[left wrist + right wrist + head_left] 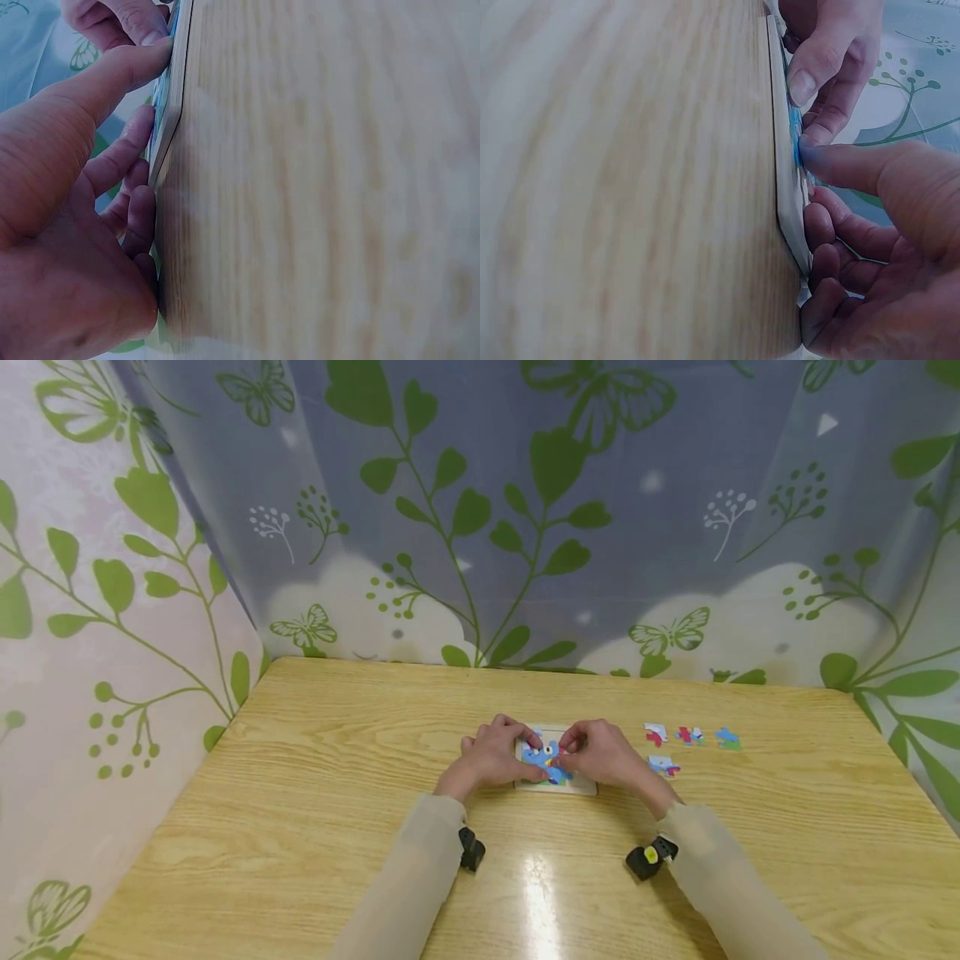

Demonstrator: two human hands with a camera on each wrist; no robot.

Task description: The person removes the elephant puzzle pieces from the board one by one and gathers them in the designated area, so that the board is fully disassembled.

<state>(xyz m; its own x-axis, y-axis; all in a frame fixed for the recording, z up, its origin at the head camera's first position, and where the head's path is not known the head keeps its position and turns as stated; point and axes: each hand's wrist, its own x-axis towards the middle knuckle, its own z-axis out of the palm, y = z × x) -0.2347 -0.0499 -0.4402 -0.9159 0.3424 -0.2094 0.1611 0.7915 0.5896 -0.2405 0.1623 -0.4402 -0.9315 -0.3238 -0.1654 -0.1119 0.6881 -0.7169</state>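
Presently, I find the puzzle board (579, 789) lying on the worktop (337, 827) between both hands, its longer side apparently running left to right. The left hand (495, 756) covers the board's left part, thumb and forefinger spread and touching the blue picture (536, 759); I record it as not clenched. The right hand (602, 753) is at the opposite side, thumb and forefinger close together on the picture; whether they pinch a piece or merely press, I cannot tell.

I judge that the next move turns on one relation: the loose puzzle pieces (728, 739) lie right of the board, and the right hand is clearly the nearer.

Only the head view shows those pieces and the picture from above. Conversely, both wrist views show the board's thickness side-on, which the head view barely gives. The right wrist view also shows the right thumb's tip against a blue surface.
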